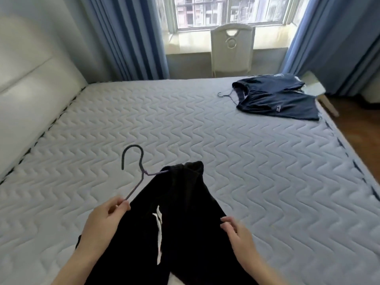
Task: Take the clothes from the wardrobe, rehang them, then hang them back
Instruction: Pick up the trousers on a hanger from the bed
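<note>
A black garment (181,219) with a white mark lies at the near edge of the bed. A thin purple hanger (135,171) sticks out of its top, hook up and one arm still inside the fabric. My left hand (104,219) pinches the free arm of the hanger. My right hand (236,233) pinches the garment's right edge. Far right on the bed lies a dark blue shirt (275,97) on another thin hanger (225,95), its hook pointing left.
The quilted white mattress (185,124) fills the view, with a padded headboard (30,83) on the left. A white chair (232,50) stands under the window between blue curtains. A stool (316,89) and wooden floor are at the right.
</note>
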The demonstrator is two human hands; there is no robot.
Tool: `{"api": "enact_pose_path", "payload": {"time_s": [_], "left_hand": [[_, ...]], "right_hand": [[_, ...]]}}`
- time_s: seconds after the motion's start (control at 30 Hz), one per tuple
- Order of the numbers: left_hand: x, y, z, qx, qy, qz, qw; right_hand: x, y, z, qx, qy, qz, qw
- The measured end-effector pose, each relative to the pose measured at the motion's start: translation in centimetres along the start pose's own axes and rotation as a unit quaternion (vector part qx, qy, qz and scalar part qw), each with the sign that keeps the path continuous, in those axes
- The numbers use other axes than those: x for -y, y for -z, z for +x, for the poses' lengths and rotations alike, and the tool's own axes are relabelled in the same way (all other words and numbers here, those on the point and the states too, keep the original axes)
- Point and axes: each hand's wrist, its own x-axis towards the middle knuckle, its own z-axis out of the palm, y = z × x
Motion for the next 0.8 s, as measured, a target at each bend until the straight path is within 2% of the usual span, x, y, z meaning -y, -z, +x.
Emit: {"api": "enact_pose_path", "payload": {"time_s": [0.1, 0.2, 0.43, 0.57, 0.67, 0.8], "left_hand": [[-6.5, 2.9, -9.3, -0.004, 0.021, -0.082, 0.996], [-11.6, 3.3, -18.8, 0.036, 0.070, -0.153, 0.985], [-15.2, -3.1, -35.2, 0.081, 0.065, -0.147, 0.984], [-15.2, -7.2, -40.0, 0.117, 0.085, -0.168, 0.975], [-14.5, -9.0, -40.5, 0.161, 0.094, -0.155, 0.970], [-16.3, -10.8, -39.4, 0.227, 0.016, -0.113, 0.967]], "right_hand": [[3.5, 7.2, -8.4, -0.018, 0.008, 0.053, 0.998], [4.2, 13.0, -17.0, -0.036, -0.024, 0.130, 0.991], [-0.6, 20.7, -33.8, -0.100, -0.077, 0.207, 0.970], [-5.2, 22.7, -40.5, -0.182, -0.108, 0.237, 0.948], [-8.8, 23.7, -44.8, -0.253, -0.152, 0.287, 0.911], [-12.3, 25.2, -50.3, -0.353, -0.193, 0.336, 0.852]]}}
